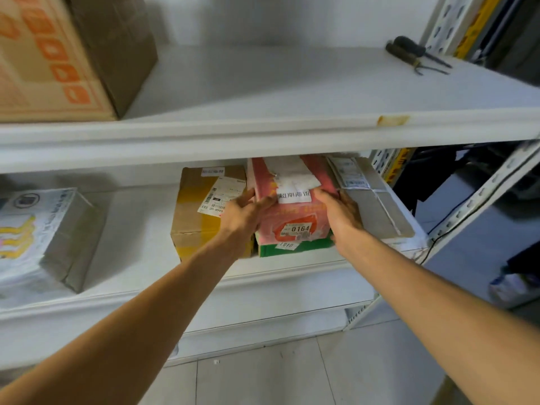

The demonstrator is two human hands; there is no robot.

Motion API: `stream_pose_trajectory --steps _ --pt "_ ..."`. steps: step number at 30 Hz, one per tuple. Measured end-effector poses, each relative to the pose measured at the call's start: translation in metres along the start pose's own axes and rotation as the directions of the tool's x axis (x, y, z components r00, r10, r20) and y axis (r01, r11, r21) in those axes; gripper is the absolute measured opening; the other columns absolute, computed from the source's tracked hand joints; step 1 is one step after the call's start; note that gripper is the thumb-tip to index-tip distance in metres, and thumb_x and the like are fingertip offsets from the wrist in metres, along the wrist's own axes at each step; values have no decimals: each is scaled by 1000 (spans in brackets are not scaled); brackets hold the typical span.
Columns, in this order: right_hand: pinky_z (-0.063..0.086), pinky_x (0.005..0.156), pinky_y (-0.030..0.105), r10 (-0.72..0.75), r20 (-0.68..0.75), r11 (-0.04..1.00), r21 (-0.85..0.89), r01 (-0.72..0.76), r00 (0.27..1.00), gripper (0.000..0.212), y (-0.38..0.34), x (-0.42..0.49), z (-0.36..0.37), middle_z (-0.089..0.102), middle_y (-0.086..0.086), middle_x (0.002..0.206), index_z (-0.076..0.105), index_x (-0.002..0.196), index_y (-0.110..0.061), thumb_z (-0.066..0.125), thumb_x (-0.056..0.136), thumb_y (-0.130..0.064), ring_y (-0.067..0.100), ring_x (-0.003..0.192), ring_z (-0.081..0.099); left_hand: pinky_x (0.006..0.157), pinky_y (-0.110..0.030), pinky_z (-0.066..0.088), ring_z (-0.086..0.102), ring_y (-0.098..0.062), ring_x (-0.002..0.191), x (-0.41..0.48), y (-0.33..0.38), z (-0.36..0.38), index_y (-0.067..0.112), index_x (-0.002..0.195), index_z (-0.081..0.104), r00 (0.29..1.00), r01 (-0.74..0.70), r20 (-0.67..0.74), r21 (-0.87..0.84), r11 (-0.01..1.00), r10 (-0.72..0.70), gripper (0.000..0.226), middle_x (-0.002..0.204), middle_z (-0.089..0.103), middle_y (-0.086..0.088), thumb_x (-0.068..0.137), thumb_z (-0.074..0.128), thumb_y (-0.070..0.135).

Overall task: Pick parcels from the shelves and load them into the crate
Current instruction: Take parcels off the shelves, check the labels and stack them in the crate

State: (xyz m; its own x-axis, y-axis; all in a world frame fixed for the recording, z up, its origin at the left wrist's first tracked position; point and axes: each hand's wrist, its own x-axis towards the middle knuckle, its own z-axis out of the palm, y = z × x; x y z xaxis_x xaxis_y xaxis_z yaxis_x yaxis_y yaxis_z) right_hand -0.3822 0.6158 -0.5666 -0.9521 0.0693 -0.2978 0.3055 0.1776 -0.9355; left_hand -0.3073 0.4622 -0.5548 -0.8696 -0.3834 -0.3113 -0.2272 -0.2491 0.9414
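A pink parcel (pixel 292 211) with white labels and the number 0164 sits on top of a green box (pixel 295 249) on the lower white shelf (pixel 140 252). My left hand (pixel 244 213) grips the pink parcel's left edge, thumb on its top face. My right hand (pixel 339 213) grips its right edge, between it and a flat grey parcel (pixel 377 206). A brown box with yellow tape (pixel 201 217) stands just left of the pink parcel. No crate is in view.
A grey-wrapped parcel with yellow print (pixel 43 238) lies at the lower shelf's left. On the upper shelf (pixel 263 83) stand a large cardboard box with orange print (pixel 58 54) and dark-handled tools (pixel 415 54). A perforated shelf post (pixel 479 197) and tiled floor (pixel 292 375) are near.
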Motion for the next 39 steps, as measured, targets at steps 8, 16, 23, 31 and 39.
stream_pose_trajectory --steps 8,16,23,31,39 --pt "42 106 47 -66 62 997 -38 68 996 70 18 -32 -23 55 11 138 53 136 -14 76 77 -43 29 125 54 91 -50 54 69 -27 99 -31 -10 -7 27 116 62 999 22 46 -27 999 -21 37 114 71 -7 84 72 12" --pt "51 84 34 -65 316 995 -48 85 947 52 1 9 -32 69 0 119 61 123 -24 74 73 -22 22 103 67 94 -41 47 63 -25 111 -10 21 -16 25 122 61 950 111 239 348 931 -203 46 118 69 -1 79 73 15" --pt "52 81 42 -16 566 993 -85 77 824 54 0 36 -46 74 -11 102 65 101 -52 83 52 -40 18 93 71 92 -38 50 69 -15 99 -1 15 -9 29 111 66 970 88 193 271 959 -144 31 102 75 7 82 70 21" --pt "50 96 40 -81 512 995 -2 95 855 88 12 27 -50 49 -13 140 42 143 -36 84 67 -26 12 119 57 69 -32 54 70 -22 88 -16 10 -3 11 120 60 994 53 85 202 978 -72 42 100 72 -6 81 68 -3" --pt "45 103 52 -119 460 992 16 126 880 91 39 -19 -76 52 18 138 35 144 -7 83 67 5 33 129 49 68 -34 52 63 -36 103 -54 -21 -2 5 125 52 998 -9 64 173 985 -2 61 121 58 -22 71 71 -15"
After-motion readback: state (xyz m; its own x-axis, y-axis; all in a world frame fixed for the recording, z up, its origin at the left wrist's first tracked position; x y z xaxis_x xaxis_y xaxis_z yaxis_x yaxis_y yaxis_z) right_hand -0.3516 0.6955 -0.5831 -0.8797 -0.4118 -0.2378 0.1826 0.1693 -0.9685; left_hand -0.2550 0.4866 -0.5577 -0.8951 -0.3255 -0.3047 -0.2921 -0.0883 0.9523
